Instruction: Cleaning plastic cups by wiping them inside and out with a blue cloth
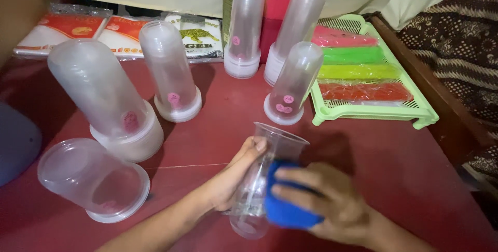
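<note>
Gripping a clear plastic cup around its side, the left hand holds it tilted above the red table, while the right hand presses a blue cloth against it; stacked cups stand beyond.

Clear cup at lower centre: thin transparent plastic, smooth, glossy, held in left hand. Blue cloth under right hand: soft, matt, slightly fuzzy weave. Stacked cups at left and centre: frosted translucent plastic, smooth, soft sheen. Table top: red, smooth laminate look, semi-gloss with faint reflections. Green tray at upper right: moulded plastic, slotted, satin. Packs in tray: glossy film wrap. Flat packets at upper left: shiny plastic film. Patterned fabric far right: woven cloth, matt.
</note>
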